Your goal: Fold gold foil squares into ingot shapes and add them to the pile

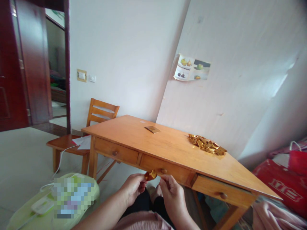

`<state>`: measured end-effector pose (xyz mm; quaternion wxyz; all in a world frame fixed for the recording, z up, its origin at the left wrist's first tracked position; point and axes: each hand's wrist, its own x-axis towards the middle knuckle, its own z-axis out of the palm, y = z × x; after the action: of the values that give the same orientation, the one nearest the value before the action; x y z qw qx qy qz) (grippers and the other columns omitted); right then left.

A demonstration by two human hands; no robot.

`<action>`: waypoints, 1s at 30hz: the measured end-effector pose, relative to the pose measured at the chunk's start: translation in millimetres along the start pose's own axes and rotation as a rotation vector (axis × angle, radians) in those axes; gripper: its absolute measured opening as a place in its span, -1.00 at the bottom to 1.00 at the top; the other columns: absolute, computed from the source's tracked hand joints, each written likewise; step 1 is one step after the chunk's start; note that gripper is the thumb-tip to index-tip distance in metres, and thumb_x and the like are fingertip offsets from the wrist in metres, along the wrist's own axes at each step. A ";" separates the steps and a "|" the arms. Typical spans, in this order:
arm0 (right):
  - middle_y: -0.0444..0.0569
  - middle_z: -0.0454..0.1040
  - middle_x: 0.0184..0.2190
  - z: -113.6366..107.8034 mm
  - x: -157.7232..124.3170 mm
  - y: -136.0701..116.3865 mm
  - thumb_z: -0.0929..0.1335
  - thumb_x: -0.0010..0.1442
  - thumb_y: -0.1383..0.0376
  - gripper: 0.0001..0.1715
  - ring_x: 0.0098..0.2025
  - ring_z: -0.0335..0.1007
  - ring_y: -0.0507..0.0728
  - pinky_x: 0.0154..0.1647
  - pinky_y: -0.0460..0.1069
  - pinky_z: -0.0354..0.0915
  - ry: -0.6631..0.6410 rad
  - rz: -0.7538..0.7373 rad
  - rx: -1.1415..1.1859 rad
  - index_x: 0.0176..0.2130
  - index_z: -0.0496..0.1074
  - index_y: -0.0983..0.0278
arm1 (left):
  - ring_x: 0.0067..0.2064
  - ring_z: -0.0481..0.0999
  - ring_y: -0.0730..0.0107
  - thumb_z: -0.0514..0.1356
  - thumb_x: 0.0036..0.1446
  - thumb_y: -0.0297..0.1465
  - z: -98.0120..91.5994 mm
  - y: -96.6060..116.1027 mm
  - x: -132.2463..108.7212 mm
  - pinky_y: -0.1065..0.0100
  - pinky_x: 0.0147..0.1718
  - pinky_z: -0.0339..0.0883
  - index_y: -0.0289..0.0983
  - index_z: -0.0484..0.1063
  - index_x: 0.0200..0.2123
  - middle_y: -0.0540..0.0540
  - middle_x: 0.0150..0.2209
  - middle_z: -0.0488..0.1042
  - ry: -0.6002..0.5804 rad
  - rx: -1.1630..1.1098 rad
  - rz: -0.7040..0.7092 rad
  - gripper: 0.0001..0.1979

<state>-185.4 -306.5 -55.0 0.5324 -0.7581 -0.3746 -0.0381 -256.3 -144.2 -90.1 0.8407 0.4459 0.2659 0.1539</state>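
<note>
A small folded piece of shiny gold foil paper (151, 175) is held up in front of my lap, below the table's front edge. My left hand (133, 188) is closed, thumb and fingers pinching its left end. My right hand (172, 193) is closed too, with its fingertips pinched at the right tip of the foil; the exact contact is too small to see clearly. On the wooden table (134, 134) beyond lies a flat gold stack of sheets (152, 129). A heap of folded gold foil pieces (207, 145) rests toward the table's right side.
A wooden chair (103, 110) stands at the table's left end with papers on its seat. To my left is a pale green stool (31, 201) with a white charger and cable. The right drawer (223, 191) sits slightly ajar. A red bag (283, 183) lies at right.
</note>
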 end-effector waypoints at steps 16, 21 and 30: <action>-0.09 0.51 -0.55 -3.4 0.6 -6.4 0.29 0.28 0.10 -0.69 -0.50 0.45 0.12 -0.46 -0.08 0.20 -0.057 -0.022 -0.269 -0.38 0.44 0.22 | -0.56 0.26 0.50 0.28 -0.04 -0.31 10.3 5.4 -9.4 0.44 -0.53 0.05 -0.36 0.58 -0.31 0.05 -0.63 0.38 0.057 0.290 0.345 -0.75; -0.07 0.54 -0.53 -5.5 -0.9 -8.8 0.22 0.33 0.18 -0.68 -0.45 0.50 0.14 -0.43 -0.06 0.16 -0.075 -0.025 -0.415 -0.41 0.39 0.19 | -0.43 0.45 0.34 0.23 0.03 -0.33 11.4 5.2 -12.2 0.41 -0.42 0.22 -0.32 0.62 -0.25 -0.04 -0.52 0.53 0.050 0.438 0.443 -0.74; -0.10 0.50 -0.54 -2.5 -3.6 -5.1 0.18 0.34 0.22 -0.67 -0.47 0.47 0.12 -0.44 -0.06 0.09 -0.070 -0.016 -0.458 -0.45 0.30 0.19 | -0.05 0.56 0.16 0.16 0.10 -0.43 11.1 9.0 -14.9 0.32 -0.02 0.33 -0.22 0.66 -0.26 -0.12 -0.13 0.64 0.027 0.610 0.604 -0.75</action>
<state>-190.3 -309.7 -51.6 0.3328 -0.8571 -0.3802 -0.1002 -262.2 -154.0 -72.8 0.5838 0.7300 0.1678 0.3132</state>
